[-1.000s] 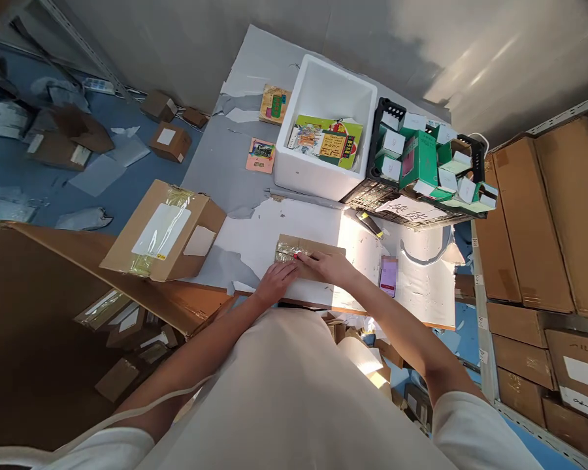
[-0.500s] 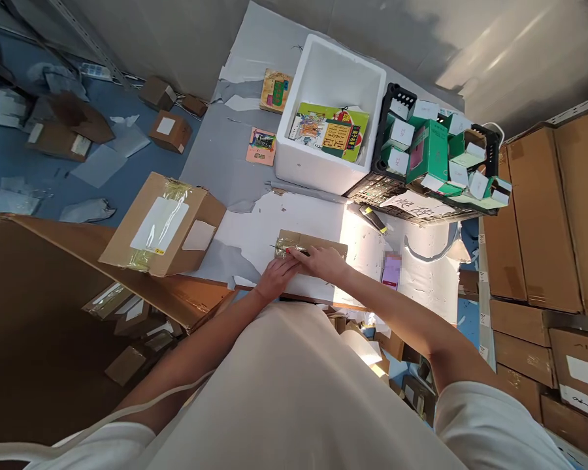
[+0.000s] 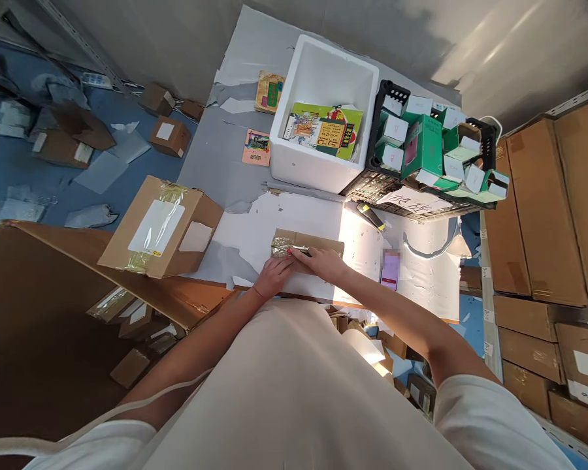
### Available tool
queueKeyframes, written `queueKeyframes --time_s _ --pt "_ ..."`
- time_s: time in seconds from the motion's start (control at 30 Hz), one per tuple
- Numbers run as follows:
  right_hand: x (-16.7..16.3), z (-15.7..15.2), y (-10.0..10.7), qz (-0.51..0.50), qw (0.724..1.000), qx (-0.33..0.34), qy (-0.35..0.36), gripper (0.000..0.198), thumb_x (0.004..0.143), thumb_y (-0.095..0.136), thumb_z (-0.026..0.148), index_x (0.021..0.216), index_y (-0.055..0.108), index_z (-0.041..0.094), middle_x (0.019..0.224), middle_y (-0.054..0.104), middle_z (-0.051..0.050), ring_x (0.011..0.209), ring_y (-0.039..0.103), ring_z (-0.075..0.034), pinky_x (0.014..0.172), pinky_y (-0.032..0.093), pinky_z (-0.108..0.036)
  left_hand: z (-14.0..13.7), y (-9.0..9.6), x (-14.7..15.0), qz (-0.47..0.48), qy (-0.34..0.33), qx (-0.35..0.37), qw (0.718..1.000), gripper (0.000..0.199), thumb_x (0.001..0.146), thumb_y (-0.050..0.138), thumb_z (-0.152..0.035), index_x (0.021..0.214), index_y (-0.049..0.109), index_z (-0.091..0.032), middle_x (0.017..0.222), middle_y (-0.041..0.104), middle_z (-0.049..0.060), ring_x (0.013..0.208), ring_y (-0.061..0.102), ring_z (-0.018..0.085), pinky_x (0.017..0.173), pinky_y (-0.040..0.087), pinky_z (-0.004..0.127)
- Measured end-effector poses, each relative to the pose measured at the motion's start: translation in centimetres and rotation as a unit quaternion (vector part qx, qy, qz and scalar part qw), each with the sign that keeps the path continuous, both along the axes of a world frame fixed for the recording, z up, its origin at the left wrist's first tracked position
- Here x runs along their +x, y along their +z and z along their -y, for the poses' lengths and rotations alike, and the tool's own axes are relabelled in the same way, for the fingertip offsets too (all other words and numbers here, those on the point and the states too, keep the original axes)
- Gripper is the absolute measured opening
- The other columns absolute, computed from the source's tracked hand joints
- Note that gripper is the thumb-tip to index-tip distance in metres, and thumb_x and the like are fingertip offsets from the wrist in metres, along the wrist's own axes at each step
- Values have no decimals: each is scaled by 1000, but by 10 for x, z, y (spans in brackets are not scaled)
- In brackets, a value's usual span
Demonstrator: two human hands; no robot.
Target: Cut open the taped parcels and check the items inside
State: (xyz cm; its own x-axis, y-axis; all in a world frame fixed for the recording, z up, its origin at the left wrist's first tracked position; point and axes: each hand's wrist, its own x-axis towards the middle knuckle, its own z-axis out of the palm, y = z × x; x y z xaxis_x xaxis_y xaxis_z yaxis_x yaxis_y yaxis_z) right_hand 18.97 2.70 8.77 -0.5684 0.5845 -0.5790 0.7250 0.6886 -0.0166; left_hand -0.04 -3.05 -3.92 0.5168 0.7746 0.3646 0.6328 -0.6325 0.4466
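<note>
A small flat cardboard box point(image 3: 318, 243) lies on the table in front of me, with shiny clear tape over its left end. My right hand point(image 3: 323, 262) is closed around a slim dark tool point(image 3: 301, 250) with a red part, held low over the box top; its exact kind is too small to make out. At the box's near left edge, my left hand point(image 3: 274, 273) holds the box, its fingers bent and close to the right fingertips. Part of the box's near side is hidden by both hands.
A larger taped carton point(image 3: 161, 225) stands left. Behind are a white foam box point(image 3: 318, 171) with books and a black crate point(image 3: 372, 183) of green-white cartons. A yellow-black tool point(image 3: 371, 217) and a phone point(image 3: 390, 269) lie right. An open big carton point(image 3: 39, 313) adjoins the table's left.
The view has shifted slightly. Both hands stay at the small box, and the tool's thin far end, seen earlier past the red part, no longer stands out clearly.
</note>
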Motion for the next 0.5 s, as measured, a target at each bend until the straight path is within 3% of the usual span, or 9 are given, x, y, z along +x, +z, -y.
queueKeyframes --time_s 0.5 --pt "22 6 0 2 1000 0 -7 60 96 27 18 150 8 37 119 59 -14 92 65 -24 68 48 -31 -3 -4 -2 -9 -8 12 1000 35 92 39 -14 117 62 -24 116 67 8 115 56 21 88 45 39"
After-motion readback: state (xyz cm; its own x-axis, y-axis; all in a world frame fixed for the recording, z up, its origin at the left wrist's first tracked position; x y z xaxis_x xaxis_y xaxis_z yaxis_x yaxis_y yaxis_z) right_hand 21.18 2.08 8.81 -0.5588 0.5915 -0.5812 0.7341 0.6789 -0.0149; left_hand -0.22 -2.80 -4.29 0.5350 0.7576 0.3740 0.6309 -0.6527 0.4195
